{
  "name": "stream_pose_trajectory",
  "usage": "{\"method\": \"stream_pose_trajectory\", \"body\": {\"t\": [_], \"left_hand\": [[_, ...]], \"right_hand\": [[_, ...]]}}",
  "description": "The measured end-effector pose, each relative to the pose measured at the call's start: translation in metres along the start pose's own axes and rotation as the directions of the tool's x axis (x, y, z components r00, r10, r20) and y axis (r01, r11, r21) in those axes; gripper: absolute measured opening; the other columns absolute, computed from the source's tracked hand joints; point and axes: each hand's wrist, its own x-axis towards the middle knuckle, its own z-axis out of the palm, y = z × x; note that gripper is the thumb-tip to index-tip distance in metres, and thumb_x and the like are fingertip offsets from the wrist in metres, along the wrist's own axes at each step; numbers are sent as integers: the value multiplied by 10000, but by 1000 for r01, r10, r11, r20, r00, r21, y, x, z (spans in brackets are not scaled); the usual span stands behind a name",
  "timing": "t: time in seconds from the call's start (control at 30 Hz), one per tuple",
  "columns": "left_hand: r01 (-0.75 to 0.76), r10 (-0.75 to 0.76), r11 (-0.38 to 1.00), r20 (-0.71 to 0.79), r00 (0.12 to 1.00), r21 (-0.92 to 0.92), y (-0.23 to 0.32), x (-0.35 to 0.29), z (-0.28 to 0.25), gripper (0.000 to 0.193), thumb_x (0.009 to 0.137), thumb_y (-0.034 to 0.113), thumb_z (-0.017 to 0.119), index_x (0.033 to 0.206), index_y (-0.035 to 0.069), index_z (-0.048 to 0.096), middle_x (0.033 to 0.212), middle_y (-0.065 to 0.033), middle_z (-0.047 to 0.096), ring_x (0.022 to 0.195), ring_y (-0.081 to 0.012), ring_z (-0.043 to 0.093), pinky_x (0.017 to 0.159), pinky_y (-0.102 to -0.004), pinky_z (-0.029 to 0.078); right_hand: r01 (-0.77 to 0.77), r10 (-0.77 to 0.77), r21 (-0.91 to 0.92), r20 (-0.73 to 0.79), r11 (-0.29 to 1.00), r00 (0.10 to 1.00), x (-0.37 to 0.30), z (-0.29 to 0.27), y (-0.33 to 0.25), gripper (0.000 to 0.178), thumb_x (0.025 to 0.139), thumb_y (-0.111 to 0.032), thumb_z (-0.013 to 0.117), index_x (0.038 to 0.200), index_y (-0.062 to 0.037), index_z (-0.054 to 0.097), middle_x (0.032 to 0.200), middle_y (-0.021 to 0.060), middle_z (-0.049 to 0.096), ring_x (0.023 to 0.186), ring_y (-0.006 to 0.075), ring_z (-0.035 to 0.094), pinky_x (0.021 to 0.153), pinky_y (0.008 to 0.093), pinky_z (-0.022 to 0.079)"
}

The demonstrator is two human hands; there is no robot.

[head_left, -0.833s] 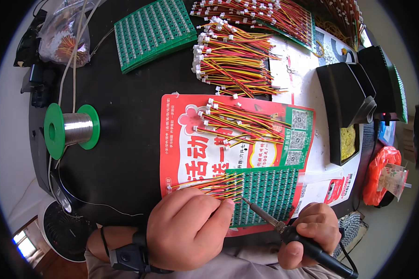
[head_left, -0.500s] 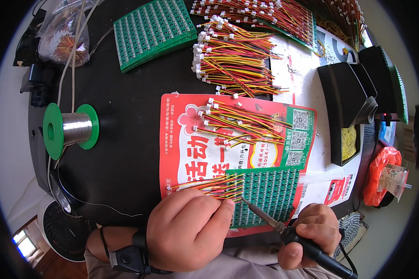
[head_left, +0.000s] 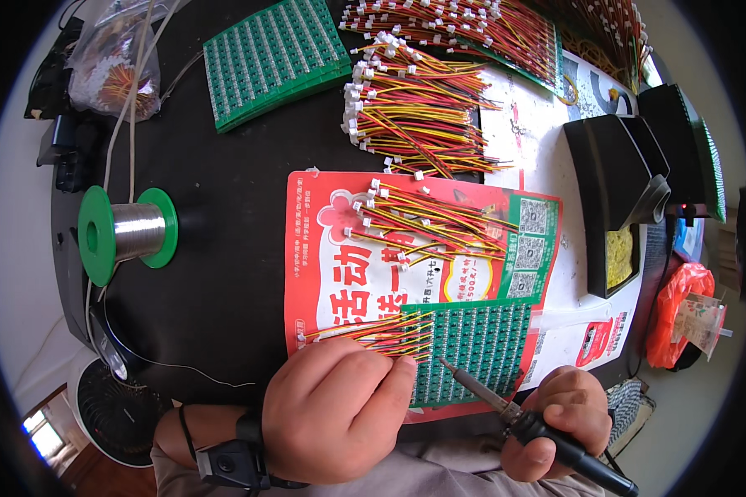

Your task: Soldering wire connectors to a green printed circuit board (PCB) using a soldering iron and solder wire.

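Observation:
My left hand (head_left: 336, 414) is closed, thumb and forefinger pinched on a wire at the left edge of a green circuit board panel (head_left: 482, 348). Several red, yellow and black wires (head_left: 389, 333) run from that edge leftward, partly under the hand; the pinched ends are mostly hidden. My right hand (head_left: 568, 414) grips the black handle of a soldering iron (head_left: 481, 391). The iron points up and left, its tip over the panel, a little right of the wire row. Loose wires with white plugs (head_left: 439, 219) lie just beyond the panel on a red leaflet (head_left: 307, 224).
A green solder spool (head_left: 137, 230) stands at left. Stacked panels (head_left: 278, 62) and a thick wire bundle (head_left: 423, 108) lie at the back. On the right are a black box with yellow sponge (head_left: 622, 258) and an orange plastic bag (head_left: 678, 319). A fan (head_left: 120, 410) stands lower left.
The soldering iron's tip has moved slightly right, away from the wire ends, and my right hand has shifted a little right. My left hand stays nearly in place.

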Motion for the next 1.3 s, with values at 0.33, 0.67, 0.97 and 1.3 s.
{"method": "stream_pose_trajectory", "body": {"t": [0.33, 0.67, 0.97, 1.3], "left_hand": [[-28, 29, 1000, -13, 1000, 9, -2, -2, 1, 285, 582, -78, 710, 864, -37, 714, 784, -89, 610, 608, -245, 578, 535, -344, 481], [-1, -3, 996, 44, 999, 91, 9, -6, -3, 183, 700, 22, 727, 879, 8, 694, 766, -53, 588, 719, -221, 613, 573, -329, 506], [32, -33, 998, 9, 999, 62, 8, -7, 1, 185, 694, 11, 743, 874, 2, 700, 763, -56, 597, 685, -217, 622, 555, -327, 505], [-24, 26, 999, -49, 998, 38, 3, -8, 6, 239, 639, -49, 721, 878, -31, 719, 726, -61, 589, 560, -219, 564, 480, -335, 436]], "right_hand": [[99, -98, -69, 7, 993, 995, 5, 4, -1, 303, 897, -313, 647, 870, -33, 534, 591, 17, 462, 448, 127, 444, 400, 270, 320], [125, -114, -56, 170, 991, 979, 23, -4, -10, 267, 886, -219, 664, 874, 17, 539, 599, 56, 488, 454, 157, 457, 403, 299, 364], [104, -106, 20, 217, 994, 970, 30, -3, -12, 238, 861, -131, 695, 865, 58, 553, 592, 89, 523, 452, 181, 495, 401, 312, 414], [76, -75, 1, 214, 997, 974, 28, -2, -14, 239, 850, -140, 695, 872, 49, 551, 589, 89, 529, 463, 184, 502, 416, 308, 422]]}}
